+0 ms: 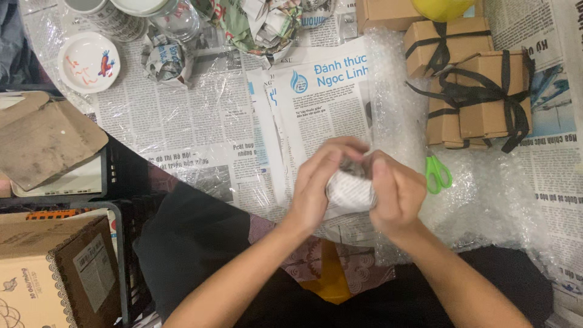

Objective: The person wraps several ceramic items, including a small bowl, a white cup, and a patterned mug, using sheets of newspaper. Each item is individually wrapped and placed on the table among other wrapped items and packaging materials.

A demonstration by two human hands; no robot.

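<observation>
Both hands, left hand and right hand, close around a newspaper-wrapped bundle at the near edge of the worktop.

Left of hands: flat newspaper under plastic film, open lane toward the far left.

Far left: painted saucer and a small paper-wrapped item block that corner.

Right of hands: green scissors lie just beside the right hand on bubble wrap.

Far right: ribbon-tied cardboard boxes stand stacked, closing the way.

Straight ahead: flat newspaper sheet, passable up to crumpled paper.

Off the worktop, left: black crate, cardboard box.
</observation>
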